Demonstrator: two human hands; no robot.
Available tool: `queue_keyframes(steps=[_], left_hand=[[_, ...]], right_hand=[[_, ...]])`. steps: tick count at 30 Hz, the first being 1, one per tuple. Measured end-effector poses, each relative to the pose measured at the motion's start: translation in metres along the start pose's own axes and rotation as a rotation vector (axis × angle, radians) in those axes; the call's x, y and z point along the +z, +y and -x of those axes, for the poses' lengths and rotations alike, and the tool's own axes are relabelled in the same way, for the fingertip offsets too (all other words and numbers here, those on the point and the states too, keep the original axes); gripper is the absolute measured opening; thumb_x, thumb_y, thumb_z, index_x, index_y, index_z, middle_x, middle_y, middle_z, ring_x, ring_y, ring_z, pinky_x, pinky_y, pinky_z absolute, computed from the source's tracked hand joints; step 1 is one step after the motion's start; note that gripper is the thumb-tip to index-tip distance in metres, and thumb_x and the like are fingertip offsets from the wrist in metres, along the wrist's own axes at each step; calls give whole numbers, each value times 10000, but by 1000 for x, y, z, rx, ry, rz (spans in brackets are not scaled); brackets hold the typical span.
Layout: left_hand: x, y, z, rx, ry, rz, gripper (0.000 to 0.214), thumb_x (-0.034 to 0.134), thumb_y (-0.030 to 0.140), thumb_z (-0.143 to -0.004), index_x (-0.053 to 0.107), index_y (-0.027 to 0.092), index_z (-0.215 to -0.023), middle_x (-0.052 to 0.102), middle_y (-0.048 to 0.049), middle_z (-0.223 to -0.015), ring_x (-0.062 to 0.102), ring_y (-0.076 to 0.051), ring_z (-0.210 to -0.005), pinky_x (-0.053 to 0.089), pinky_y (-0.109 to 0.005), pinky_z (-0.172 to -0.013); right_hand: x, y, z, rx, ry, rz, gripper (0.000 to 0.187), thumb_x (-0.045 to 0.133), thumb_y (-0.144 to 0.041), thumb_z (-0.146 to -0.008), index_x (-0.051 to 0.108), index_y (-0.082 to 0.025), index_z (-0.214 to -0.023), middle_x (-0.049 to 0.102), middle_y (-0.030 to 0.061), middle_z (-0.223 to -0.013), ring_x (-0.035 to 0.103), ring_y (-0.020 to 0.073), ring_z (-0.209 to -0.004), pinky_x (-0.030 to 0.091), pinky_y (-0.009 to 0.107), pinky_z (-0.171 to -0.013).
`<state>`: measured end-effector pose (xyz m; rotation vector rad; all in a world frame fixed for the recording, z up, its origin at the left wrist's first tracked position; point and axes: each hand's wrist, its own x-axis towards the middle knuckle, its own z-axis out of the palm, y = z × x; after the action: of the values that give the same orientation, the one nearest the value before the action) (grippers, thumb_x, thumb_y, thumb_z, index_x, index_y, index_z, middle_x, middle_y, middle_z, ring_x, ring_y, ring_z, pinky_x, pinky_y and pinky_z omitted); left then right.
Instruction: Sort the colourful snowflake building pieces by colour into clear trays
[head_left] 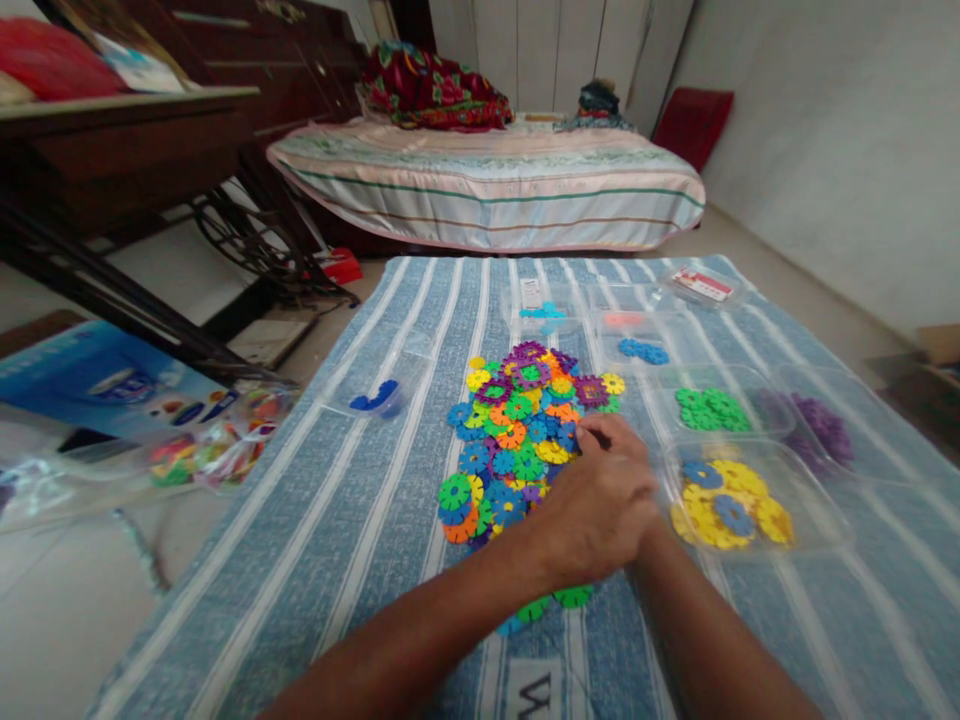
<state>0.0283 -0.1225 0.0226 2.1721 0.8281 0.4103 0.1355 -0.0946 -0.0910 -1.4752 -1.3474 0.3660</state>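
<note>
Head view: two bare hands work over a heap of notched plastic discs (529, 462) in the middle of a table covered with a striped cloth (319, 560). The left hand (600, 510) crosses in front of the right hand (618, 437) at the heap's right edge. The right hand's visible fingers are bent beside the discs; whether they pinch one cannot be told, and the left fingertips are hidden, so that grip cannot be told either. Clear tubs flank the heap: one holds green discs (711, 410), one purple discs (821, 428), and the nearest tub (829, 515) yellow discs (776, 522) with two blue discs (735, 515) among them. Dark blue discs (375, 397) lie in a tub on the left. The step in hand appears to be picking through the heap, largely unsorted; the next move seems to call for a fingertip hold on a single disc, freed without dragging its neighbours.
</note>
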Motion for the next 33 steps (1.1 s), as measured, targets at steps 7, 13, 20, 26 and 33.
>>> queue_keyframes(steps=[7, 13, 20, 26, 33], left_hand=[[-34, -35, 57, -190, -23, -147, 175, 468, 132, -804, 565, 163, -662, 560, 18, -650, 488, -100, -602, 341, -226, -573], [-27, -37, 92, -255, -195, -304, 100, 507, 226, -827, 588, 182, -789, 591, -17, -811, 539, -157, -752, 394, -268, -660], [-12, -34, 104, -274, -243, -430, 121, 505, 199, -821, 558, 191, -930, 575, -51, -992, 538, -207, -923, 439, -348, -828], [-8, -37, 107, -261, -243, -453, 143, 515, 191, -811, 537, 185, -952, 566, -78, -1070, 526, -244, -1015, 430, -376, -863], [-7, -42, 111, -245, -219, -312, 38, 500, 185, -824, 515, 189, -859, 592, -38, -926, 539, -196, -885, 406, -314, -769]], right_hand=[[-5, -13, 0, 7, 0, 6, 118, 538, -241, -779, 637, -207, -724, 627, 19, -777, 579, 165, -763, 452, 297, -727], [-6, -12, 0, 31, -8, 8, 110, 549, -252, -772, 640, -205, -734, 629, 20, -801, 580, 167, -769, 452, 303, -740], [-5, -10, 0, 30, -7, 22, 111, 548, -251, -772, 643, -205, -737, 629, 20, -798, 577, 170, -764, 451, 309, -741], [-6, -11, 0, 32, -9, 15, 113, 546, -255, -774, 639, -209, -730, 630, 19, -802, 580, 169, -775, 450, 307, -748], [-5, -12, 0, 31, 0, 0, 115, 546, -244, -775, 641, -199, -728, 628, 23, -794, 585, 168, -769, 449, 300, -738]])
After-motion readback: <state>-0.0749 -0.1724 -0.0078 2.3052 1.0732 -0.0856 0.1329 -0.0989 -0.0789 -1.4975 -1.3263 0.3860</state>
